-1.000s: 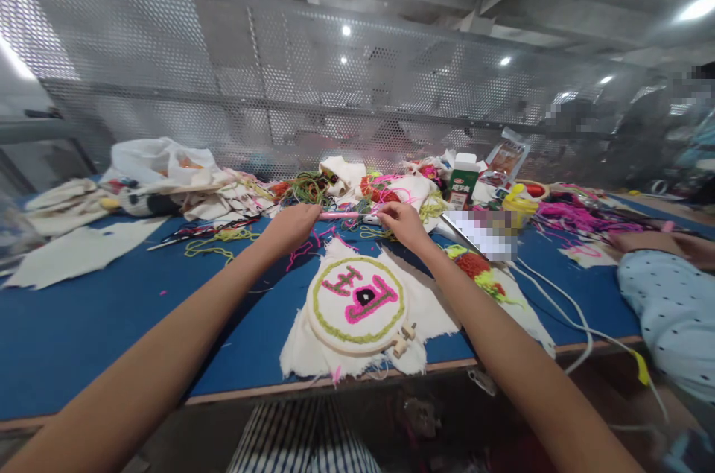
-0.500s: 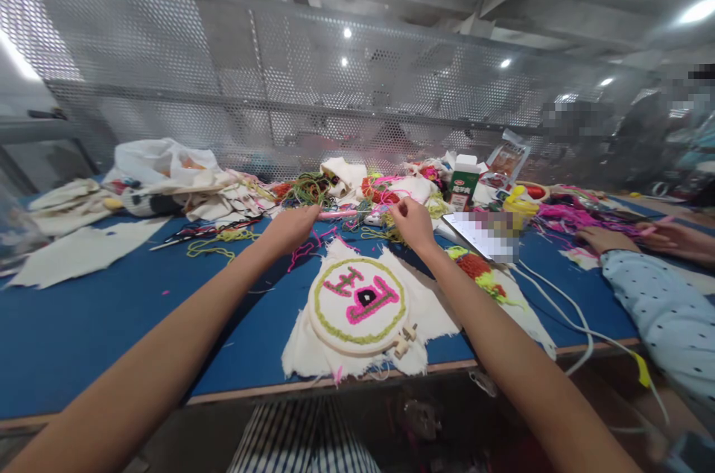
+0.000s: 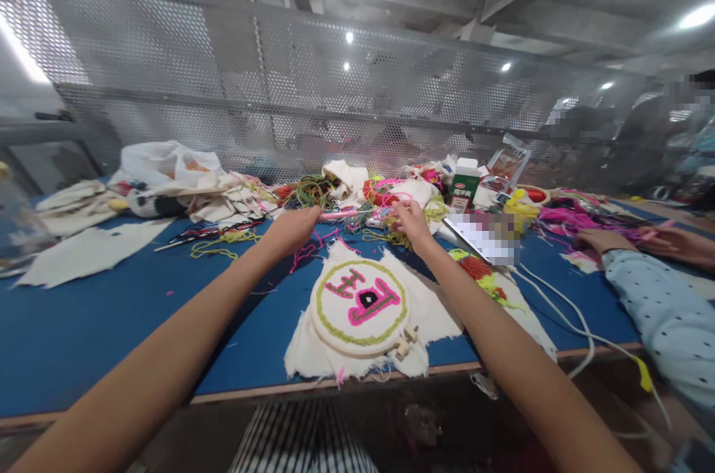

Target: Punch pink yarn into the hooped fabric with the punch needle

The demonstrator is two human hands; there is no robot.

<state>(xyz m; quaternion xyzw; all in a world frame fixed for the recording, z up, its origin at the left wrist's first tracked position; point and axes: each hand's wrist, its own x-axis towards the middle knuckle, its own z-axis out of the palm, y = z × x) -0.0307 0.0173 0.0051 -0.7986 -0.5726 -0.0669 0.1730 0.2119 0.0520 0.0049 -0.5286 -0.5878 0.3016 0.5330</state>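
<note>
My left hand (image 3: 295,226) is closed around one end of a thin pink punch needle tool (image 3: 340,214), which lies level above the blue table (image 3: 83,331). Its far end reaches into tangled yarn (image 3: 385,197). Just right of that end, my right hand (image 3: 410,222) has its fingers pinched together at the yarn; what it grips is too small to tell. Below both hands lies a round embroidery hoop (image 3: 360,303) on white cloth, stitched with a green ring and pink shapes.
Heaps of white cloth (image 3: 167,182) and yarn line the table's back edge under a perforated metal screen. A green-and-white carton (image 3: 465,184) stands at the back right. A white cable (image 3: 564,309) trails off the front edge. Another person's dotted sleeve (image 3: 659,309) and hands rest at the right.
My right hand has let go of the pink tool's far end and shifted slightly right into the yarn. My left hand keeps hold of the tool.
</note>
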